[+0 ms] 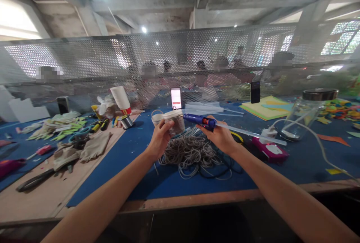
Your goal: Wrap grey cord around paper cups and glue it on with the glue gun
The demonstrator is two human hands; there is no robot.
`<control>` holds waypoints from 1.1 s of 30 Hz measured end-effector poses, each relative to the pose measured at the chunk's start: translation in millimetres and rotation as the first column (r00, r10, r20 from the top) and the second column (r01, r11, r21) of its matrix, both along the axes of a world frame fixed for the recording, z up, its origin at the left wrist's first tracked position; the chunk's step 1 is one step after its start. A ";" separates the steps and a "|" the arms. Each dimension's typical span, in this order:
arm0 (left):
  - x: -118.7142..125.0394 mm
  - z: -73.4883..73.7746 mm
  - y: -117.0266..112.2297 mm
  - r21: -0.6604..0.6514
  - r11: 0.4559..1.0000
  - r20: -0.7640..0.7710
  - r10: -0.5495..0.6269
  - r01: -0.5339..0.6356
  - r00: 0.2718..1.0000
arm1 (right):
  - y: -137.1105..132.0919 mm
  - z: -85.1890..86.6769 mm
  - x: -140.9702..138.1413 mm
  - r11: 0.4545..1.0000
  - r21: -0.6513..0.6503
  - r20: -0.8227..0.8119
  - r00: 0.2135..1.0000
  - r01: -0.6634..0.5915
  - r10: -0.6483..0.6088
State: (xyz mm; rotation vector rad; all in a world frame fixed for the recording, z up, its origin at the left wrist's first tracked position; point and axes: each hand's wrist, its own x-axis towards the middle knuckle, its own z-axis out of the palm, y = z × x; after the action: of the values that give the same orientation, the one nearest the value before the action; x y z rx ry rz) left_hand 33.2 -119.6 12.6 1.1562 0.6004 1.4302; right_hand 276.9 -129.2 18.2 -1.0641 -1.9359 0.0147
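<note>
My left hand is closed around a small cup with a white rim and a cord-wrapped, greyish side. My right hand grips a blue hot glue gun, and a long clear glue stick runs out of its back. The gun's nozzle is at the cup's right side near the rim; whether it touches, I cannot tell. Beneath both hands lies a tangled heap of grey cord. Just behind my left hand stands a small white cup with a handle.
A lit phone stands behind the cups, near clear glue sticks. At right are a glass jar, a pink box and a white cable. Stacked paper cups, gloves and scraps lie left. A perforated metal screen rises behind.
</note>
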 end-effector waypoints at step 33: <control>1.9 6.0 -4.8 -0.015 1.000 -0.016 -0.011 0.011 1.000 | -0.7 2.1 0.2 1.000 -0.018 0.009 1.000 0.011 -0.011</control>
State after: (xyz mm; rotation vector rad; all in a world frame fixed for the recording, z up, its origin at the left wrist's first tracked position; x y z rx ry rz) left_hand 35.2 -124.5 18.6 1.1588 0.6140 1.4060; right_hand 277.1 -129.9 20.3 -1.0890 -1.9416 0.0215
